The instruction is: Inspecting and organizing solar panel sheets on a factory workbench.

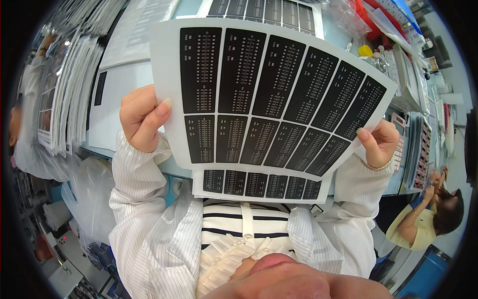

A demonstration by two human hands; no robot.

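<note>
A white sheet printed with rows of black rectangular panels (279, 74) is held up in front of me. My left hand (144, 117) pinches its left edge between thumb and fingers. At the right edge, my right hand (379, 142) grips the sheet with its thumb on the front. Beneath it, close to my body, shows the lower part of another sheet of the same kind (259, 184). Farther off, beyond the top edge, lies a third such sheet (269, 12). How far the fingers reach behind the held sheet is hidden.
Stacks of paper sheets (79, 94) stand at the left beside a pale sheet on the table (119, 117). Plastic wrap, a red bin (371, 22), a yellow cap (365, 51) and trays (418, 149) crowd the right. A person in a yellow top (411, 226) sits at far right.
</note>
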